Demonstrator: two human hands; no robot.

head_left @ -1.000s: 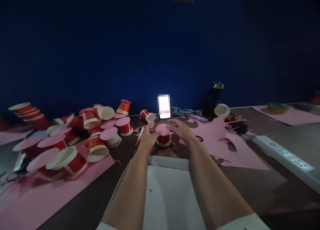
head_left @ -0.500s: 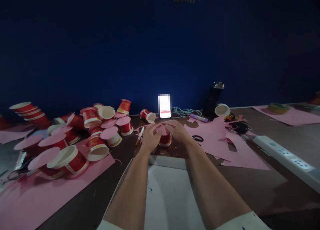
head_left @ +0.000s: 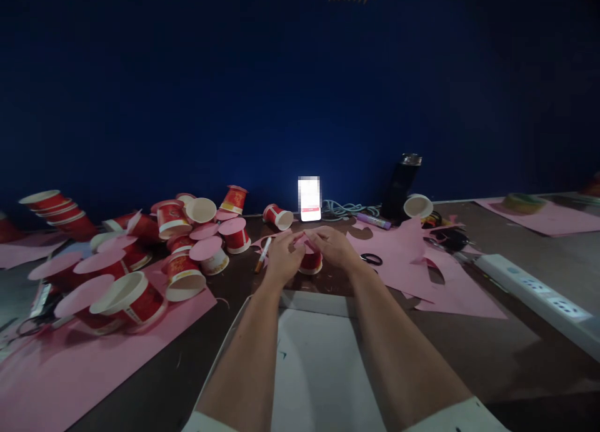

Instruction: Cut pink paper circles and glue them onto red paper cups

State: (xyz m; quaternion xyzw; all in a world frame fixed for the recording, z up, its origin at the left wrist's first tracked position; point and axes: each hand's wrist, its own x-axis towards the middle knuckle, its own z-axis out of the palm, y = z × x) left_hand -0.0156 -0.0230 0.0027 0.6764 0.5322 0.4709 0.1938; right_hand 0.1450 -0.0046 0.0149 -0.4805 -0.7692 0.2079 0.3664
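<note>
In the middle of the head view, a red paper cup (head_left: 310, 264) stands upside down on the dark table. On its raised base lies a pink paper disc (head_left: 309, 247), partly covered by my fingers. My left hand (head_left: 284, 257) curls around the left side, its fingers pressed on the disc's edge. From the right, my right hand (head_left: 329, 248) pinches the far edge of the same disc, its fingertips close to the left ones. A brown-and-white marker (head_left: 263, 255) lies just left of my left hand. Scissors (head_left: 370, 259), partly under pink paper, lie beyond my right wrist.
Several red cups with pink discs (head_left: 206, 248) crowd the left. A lit phone (head_left: 310, 200) stands behind my hands. Cut pink paper (head_left: 398, 263), a black bottle (head_left: 402, 185) and a power strip (head_left: 539, 297) are to the right. A white box lid (head_left: 319, 357) lies under my forearms.
</note>
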